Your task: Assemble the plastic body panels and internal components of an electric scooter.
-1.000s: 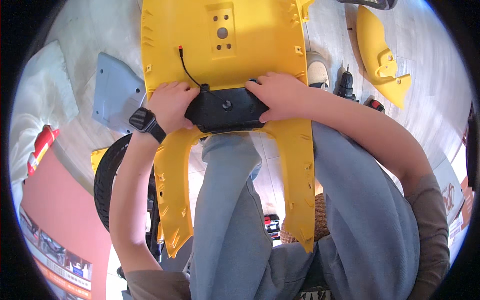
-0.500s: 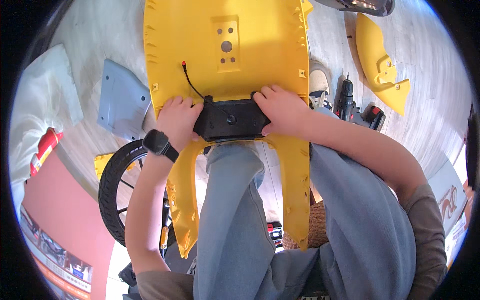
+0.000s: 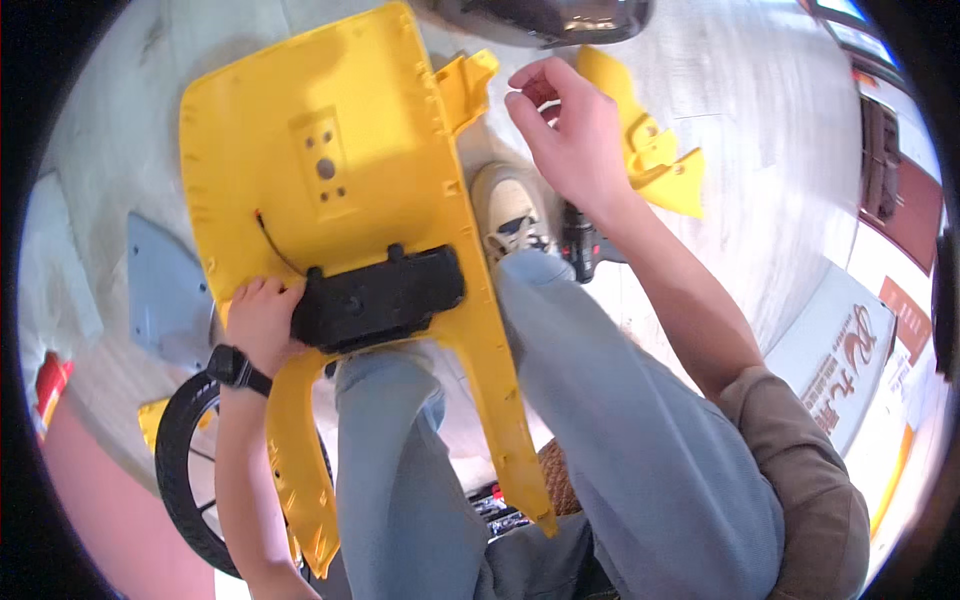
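A large yellow plastic body panel (image 3: 330, 170) rests across my lap, its inner side up, with two long legs pointing down past my knees. A black box-shaped part (image 3: 378, 297) is mounted near its lower middle, with a thin black wire running up from it. My left hand (image 3: 262, 322) grips the left end of this black part and the panel edge; a black watch sits on that wrist. My right hand (image 3: 572, 132) is raised off the panel at the upper right, thumb and forefinger pinched close together; whether something small sits between them I cannot tell.
A second yellow panel piece (image 3: 650, 150) lies on the pale floor beyond my right hand. A black power drill (image 3: 582, 243) lies by my beige shoe (image 3: 510, 212). A grey-blue panel (image 3: 165, 290) lies at left, a black tyre (image 3: 185, 470) at lower left.
My right hand has let go of the black part and lifted up and to the right. The yellow panel has tilted and shifted left; my left hand stays on the black part.
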### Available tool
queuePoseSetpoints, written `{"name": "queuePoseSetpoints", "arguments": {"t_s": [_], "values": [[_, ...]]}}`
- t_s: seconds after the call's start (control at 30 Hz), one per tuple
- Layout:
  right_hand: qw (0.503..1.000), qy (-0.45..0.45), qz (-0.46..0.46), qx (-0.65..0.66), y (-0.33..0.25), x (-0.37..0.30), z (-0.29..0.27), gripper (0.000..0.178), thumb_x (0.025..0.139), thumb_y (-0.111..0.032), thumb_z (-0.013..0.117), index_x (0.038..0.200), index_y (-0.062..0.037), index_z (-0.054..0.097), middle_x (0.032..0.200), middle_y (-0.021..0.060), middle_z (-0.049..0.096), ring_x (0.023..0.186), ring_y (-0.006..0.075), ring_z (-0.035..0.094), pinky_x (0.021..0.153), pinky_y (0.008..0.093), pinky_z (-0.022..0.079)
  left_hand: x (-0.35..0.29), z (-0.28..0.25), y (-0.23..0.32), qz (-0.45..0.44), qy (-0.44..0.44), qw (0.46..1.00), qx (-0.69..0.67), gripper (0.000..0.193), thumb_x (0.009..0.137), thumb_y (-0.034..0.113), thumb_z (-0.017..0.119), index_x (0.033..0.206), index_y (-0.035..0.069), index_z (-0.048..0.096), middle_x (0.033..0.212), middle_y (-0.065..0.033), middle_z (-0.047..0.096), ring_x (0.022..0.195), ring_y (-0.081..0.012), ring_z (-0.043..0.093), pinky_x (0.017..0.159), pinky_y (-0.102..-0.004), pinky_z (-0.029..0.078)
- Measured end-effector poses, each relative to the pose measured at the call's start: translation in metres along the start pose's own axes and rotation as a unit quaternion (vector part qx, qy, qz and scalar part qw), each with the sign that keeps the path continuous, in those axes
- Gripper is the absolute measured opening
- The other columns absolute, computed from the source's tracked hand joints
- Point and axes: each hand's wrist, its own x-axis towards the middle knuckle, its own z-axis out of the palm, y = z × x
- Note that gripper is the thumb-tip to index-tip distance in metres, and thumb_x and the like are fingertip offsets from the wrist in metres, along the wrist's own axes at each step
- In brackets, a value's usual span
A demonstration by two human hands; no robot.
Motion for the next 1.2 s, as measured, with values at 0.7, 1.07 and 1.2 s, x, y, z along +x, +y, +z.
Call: {"name": "queuePoseSetpoints", "arguments": {"t_s": [0.7, 1.07, 1.2], "values": [[0.974, -0.087, 0.205, 0.043, 0.090, -0.013, 0.090, 0.038, 0.080, -0.030, 0.076, 0.103, -0.0011, 0.069, 0.092, 0.0144, 0.072, 0.084, 0.0302, 0.070, 0.079, 0.0391, 0.056, -0.018, 0.009, -0.026, -0.064, -0.022, 0.990, -0.123, 0.075, 0.053, 0.031, 0.091, 0.120, 0.009, 0.065, 0.103, -0.0165, 0.069, 0.100, -0.0390, 0.066, 0.087, -0.0476, 0.054], [0.976, -0.133, -0.002, -0.171, 0.078, -0.081, 0.079, 0.028, 0.070, -0.035, 0.077, 0.085, -0.0123, 0.069, 0.126, 0.0037, 0.057, 0.126, 0.0320, 0.043, 0.098, 0.0522, 0.036, -0.018, 0.011, -0.023, -0.057, 0.008, 0.993, -0.107, 0.076, 0.052, 0.031, 0.089, 0.122, 0.012, 0.065, 0.104, -0.0137, 0.069, 0.100, -0.0369, 0.066, 0.088, -0.0472, 0.052], [0.991, -0.049, 0.037, -0.120, 0.075, -0.067, 0.089, 0.022, 0.075, -0.027, 0.074, 0.089, -0.0104, 0.069, 0.109, 0.0079, 0.064, 0.109, 0.0315, 0.056, 0.091, 0.0465, 0.044, -0.028, 0.009, -0.020, -0.054, 0.031, 0.997, -0.047, 0.077, 0.053, 0.030, 0.089, 0.124, 0.015, 0.065, 0.107, -0.0101, 0.067, 0.106, -0.0329, 0.062, 0.091, -0.0462, 0.048]]}}
